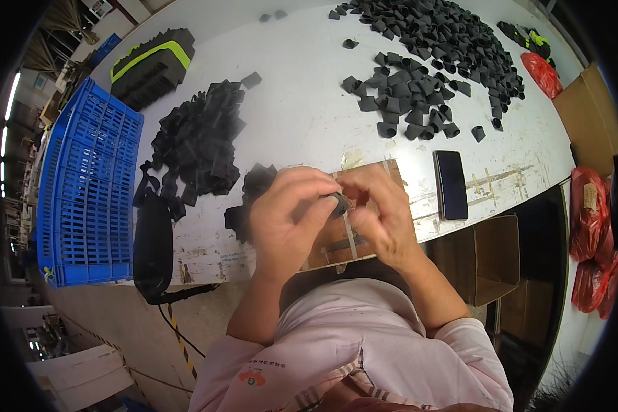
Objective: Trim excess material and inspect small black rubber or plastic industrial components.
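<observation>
— So, hands first?

— Left hand point(285, 216) and right hand point(378, 213) brought together just over the near edge of the white table point(302, 103), fingers of both curled shut around one small black rubber piece point(336, 204). Pinched between the fingertips of both, mostly hidden; shape hard to tell.

— Under the hands?

— Brown board point(333, 247) lying flat at the table's near edge, strip of tape across it. Hands hovering just above it, not clearly touching.

— Left of that, still on the table?

— Loose heap of black strips and sleeves point(199, 141), tangled, spilling toward the near edge. Small clump of the same stuff right beside the left hand. Farther left, blue plastic crate point(86, 185) standing at the table's left end, lattice wall facing up. Black pouch point(152, 247) hanging over the near edge just beside the crate, cord trailing down from it.

— And the right half?

— Dark phone point(450, 184) lying flat, screen off, near the front edge, just right of the right hand. Beyond it, toward the table's far side, wide scatter of small black cone-shaped pieces point(426, 62), thick at the back, thinner toward the middle.

— Off the table?

— Open cardboard box point(484, 257) below the near edge on the right. Red bags point(590, 233) past the table's right end.
</observation>
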`<move>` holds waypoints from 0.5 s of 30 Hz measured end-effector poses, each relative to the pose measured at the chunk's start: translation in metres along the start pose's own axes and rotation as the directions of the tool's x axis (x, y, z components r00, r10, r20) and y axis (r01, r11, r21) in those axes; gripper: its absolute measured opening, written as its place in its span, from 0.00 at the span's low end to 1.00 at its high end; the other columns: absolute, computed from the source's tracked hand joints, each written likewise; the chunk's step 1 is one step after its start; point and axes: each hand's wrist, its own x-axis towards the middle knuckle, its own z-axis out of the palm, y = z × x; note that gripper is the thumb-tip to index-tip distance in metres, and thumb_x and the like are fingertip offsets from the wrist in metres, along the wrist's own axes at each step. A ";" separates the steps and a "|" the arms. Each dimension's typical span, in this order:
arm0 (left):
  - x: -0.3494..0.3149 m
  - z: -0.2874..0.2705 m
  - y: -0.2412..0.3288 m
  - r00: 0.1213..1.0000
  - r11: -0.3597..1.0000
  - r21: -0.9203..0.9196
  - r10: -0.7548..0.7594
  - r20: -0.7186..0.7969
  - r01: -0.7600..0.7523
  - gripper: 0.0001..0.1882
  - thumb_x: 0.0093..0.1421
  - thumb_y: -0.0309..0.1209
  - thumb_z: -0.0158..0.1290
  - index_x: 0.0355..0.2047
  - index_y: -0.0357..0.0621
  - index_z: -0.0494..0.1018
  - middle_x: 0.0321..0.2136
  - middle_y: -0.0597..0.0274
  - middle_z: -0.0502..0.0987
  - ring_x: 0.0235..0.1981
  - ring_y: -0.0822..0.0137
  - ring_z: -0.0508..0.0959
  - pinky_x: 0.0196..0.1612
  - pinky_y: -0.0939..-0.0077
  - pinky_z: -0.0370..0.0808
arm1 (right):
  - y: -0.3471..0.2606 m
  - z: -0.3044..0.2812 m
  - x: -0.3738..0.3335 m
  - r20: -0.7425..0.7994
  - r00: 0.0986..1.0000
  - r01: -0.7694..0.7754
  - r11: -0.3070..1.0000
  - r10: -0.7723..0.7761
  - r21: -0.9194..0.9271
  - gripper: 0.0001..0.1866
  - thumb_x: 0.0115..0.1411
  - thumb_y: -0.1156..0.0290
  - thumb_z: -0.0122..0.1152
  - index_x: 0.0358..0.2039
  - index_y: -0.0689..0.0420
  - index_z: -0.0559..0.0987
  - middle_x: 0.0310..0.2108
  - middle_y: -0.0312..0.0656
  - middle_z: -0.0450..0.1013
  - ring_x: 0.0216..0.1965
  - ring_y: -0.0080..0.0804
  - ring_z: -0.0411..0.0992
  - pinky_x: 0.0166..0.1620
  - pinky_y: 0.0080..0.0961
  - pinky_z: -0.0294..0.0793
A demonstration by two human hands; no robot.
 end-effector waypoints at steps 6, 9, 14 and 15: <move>-0.015 0.012 -0.004 0.952 0.943 -0.302 -0.212 -0.222 0.139 0.04 0.53 0.21 0.49 0.30 0.34 0.70 0.30 0.58 0.71 0.32 0.70 0.70 0.37 0.79 0.67 | -0.015 0.002 0.003 0.085 0.957 0.288 0.895 -0.276 -0.340 0.18 0.42 0.63 0.65 0.31 0.61 0.73 0.26 0.43 0.67 0.26 0.36 0.68 0.24 0.26 0.69; -0.014 0.014 -0.003 0.893 0.826 -0.539 -0.357 -0.274 0.164 0.07 0.59 0.27 0.45 0.32 0.35 0.68 0.29 0.58 0.69 0.32 0.70 0.67 0.38 0.78 0.65 | -0.020 0.003 0.007 0.094 0.947 0.320 0.868 -0.308 -0.378 0.14 0.42 0.70 0.64 0.30 0.61 0.74 0.24 0.42 0.67 0.24 0.35 0.67 0.22 0.26 0.68; -0.016 0.013 -0.001 0.839 0.641 -0.748 -0.495 -0.227 0.176 0.05 0.59 0.27 0.44 0.31 0.39 0.66 0.29 0.60 0.68 0.32 0.70 0.67 0.39 0.78 0.65 | -0.011 0.011 0.007 0.032 0.926 0.362 0.860 -0.377 -0.359 0.11 0.42 0.77 0.61 0.29 0.62 0.74 0.21 0.42 0.67 0.22 0.36 0.67 0.23 0.27 0.68; -0.018 0.014 -0.002 0.830 0.621 -0.760 -0.515 -0.212 0.191 0.04 0.60 0.27 0.44 0.31 0.39 0.66 0.29 0.60 0.68 0.32 0.70 0.67 0.39 0.78 0.65 | -0.007 0.011 0.006 0.023 0.926 0.363 0.874 -0.376 -0.322 0.11 0.42 0.78 0.61 0.29 0.62 0.74 0.21 0.42 0.68 0.22 0.36 0.67 0.24 0.26 0.68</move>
